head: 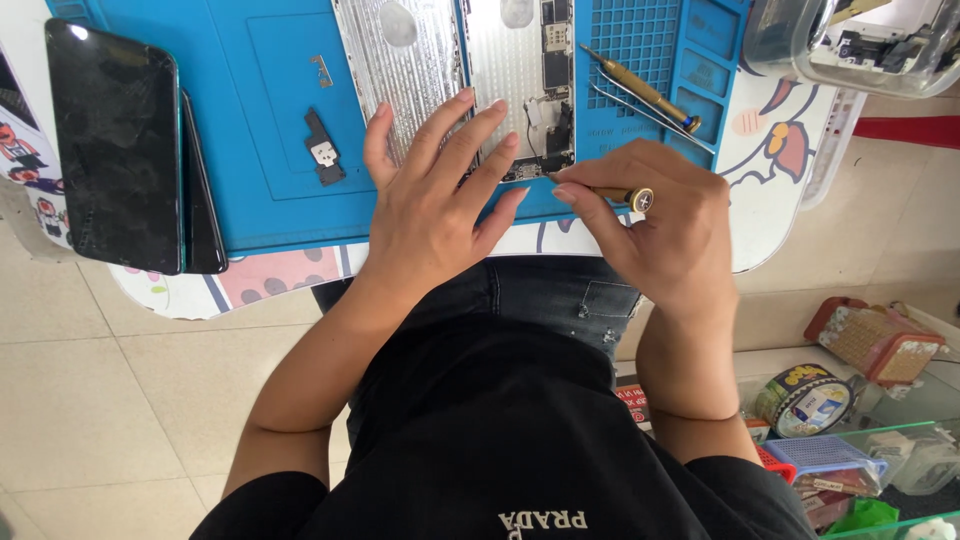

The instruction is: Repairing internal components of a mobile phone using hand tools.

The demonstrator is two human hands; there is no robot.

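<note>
**Student:** Head view, looking down. What does each hand do?

**Instructor:** The left hand [435,190] lies flat, fingers spread and gripping nothing, pressing on the opened phone [520,90] so that the chassis cannot slide on the blue work mat [250,120]. The right hand [655,225] pinches a small brass-handled screwdriver [615,193] between thumb and fingertips. The shaft lies nearly level and points left toward the phone's lower edge, just beside the left fingertips; the tip itself is too small to make out.

**Student:** And where does the phone lie?

**Instructor:** At the top centre of the mat, back open, circuit board exposed, directly ahead of the person, so both hands meet over it.

**Student:** The other items?

**Instructor:** A removed black component [322,148] and a small metal bracket [321,70] rest apart on the mat's left field, kept away from the working area. A second screwdriver [640,90] and tweezers [650,115] lie on the mat's gridded right section, near the right hand. Two dark phones [120,140], stacked, sit at the far left, overlapping the mat's edge. A clear container [850,45] stands at the upper right.
</note>
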